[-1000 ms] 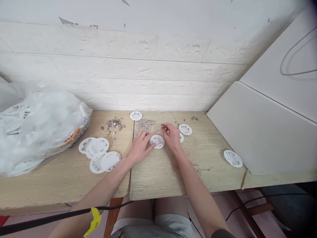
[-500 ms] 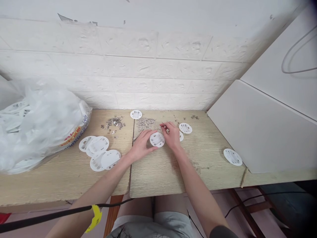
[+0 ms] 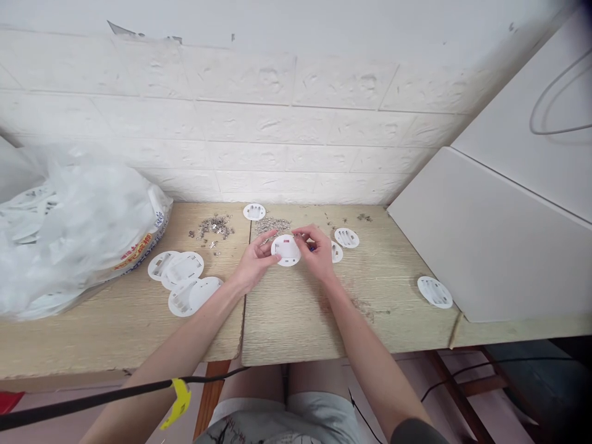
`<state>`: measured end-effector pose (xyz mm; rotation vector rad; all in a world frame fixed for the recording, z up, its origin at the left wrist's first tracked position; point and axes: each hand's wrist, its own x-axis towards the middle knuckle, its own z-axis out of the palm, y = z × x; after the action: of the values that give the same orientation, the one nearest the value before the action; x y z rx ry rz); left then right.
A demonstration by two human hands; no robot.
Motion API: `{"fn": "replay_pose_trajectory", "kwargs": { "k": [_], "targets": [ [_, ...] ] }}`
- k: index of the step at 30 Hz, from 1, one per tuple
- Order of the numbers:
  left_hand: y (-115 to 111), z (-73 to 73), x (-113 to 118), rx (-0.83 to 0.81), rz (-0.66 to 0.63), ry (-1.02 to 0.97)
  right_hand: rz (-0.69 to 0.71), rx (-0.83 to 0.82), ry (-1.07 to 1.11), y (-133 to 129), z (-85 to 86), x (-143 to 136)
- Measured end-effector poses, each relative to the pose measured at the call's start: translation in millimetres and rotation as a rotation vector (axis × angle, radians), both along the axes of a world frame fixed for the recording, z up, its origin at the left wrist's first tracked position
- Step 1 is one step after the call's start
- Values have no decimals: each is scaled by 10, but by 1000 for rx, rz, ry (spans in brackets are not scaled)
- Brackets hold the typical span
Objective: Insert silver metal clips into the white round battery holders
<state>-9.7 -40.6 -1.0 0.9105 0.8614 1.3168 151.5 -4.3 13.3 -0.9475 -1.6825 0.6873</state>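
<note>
A round white plastic battery-holder disc (image 3: 287, 251) is tilted up above the table, its flat face with small slots toward me. My left hand (image 3: 258, 262) grips its left edge, thumb in front and fingers behind. At the disc's upper right edge, my right hand (image 3: 316, 250) has thumb and index finger pinched together; something small and dark shows within the curled fingers, too little to name. Behind the hands lies a spread of tiny metal pieces (image 3: 272, 226). Partly covered by my right hand is another white disc (image 3: 337, 251), with one more disc (image 3: 346, 237) beside it.
Several overlapping discs (image 3: 185, 271) lie at left, below a pile of metal clips (image 3: 216, 227). A clear bag (image 3: 92, 228) full of white parts fills the far left. Single discs lie by the wall (image 3: 324, 185) and near the white panel (image 3: 490, 246). A black cable (image 3: 115, 394) crosses in front.
The held disc has turned over from its ribbed side to its flat, slotted side and shifted slightly left. My right hand has come from the metal pieces to the disc's edge.
</note>
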Motion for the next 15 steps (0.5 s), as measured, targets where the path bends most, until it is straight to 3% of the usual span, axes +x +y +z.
{"fn": "replay_pose_trajectory", "kwargs": {
  "k": [6, 15],
  "targets": [
    [29, 35, -20, -96, 164, -123, 107, 14, 11, -19, 18, -15],
    [33, 8, -43, -60, 280, 78, 307, -39, -135, -55, 12, -48]
  ]
}}
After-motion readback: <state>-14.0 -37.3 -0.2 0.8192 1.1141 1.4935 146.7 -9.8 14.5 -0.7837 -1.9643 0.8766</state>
